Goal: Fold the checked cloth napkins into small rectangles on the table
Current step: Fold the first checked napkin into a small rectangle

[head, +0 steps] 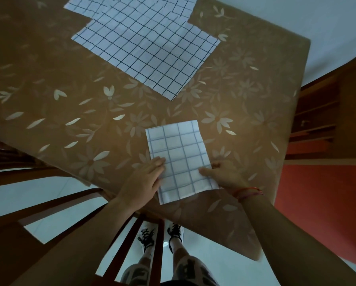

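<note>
Brown cloth with pale flowers covers the table (70, 124), and the floor around it is light. At the far left, dark wooden chair bars (49, 211) poke out from under the table edge. Next comes the left hand (144, 178). Its fingers are straight and lie flat on the left edge of the folded napkin (181, 153), pressing it down without gripping it. The folded napkin is a small white rectangle with thin blue lines. It lies on the table close to the near edge, between the two hands. Far up the table, well apart from it, a big flat napkin (144, 50) with dark lines lies spread open. Another flat napkin (121, 5) lies just behind it, and the two overlap a little. Down below the table edge you can see two shoes (147, 237) with black laces on the floor. The right hand (224, 174) is at the right edge of the folded napkin. Its thumb lies on top of the cloth and its fingers are bent at the edge, so it pinches the napkin there. A red string bracelet (248, 191) sits on that wrist. At the far right there is a red cushion (321, 203), with brown wooden furniture (321, 120) above it.
</note>
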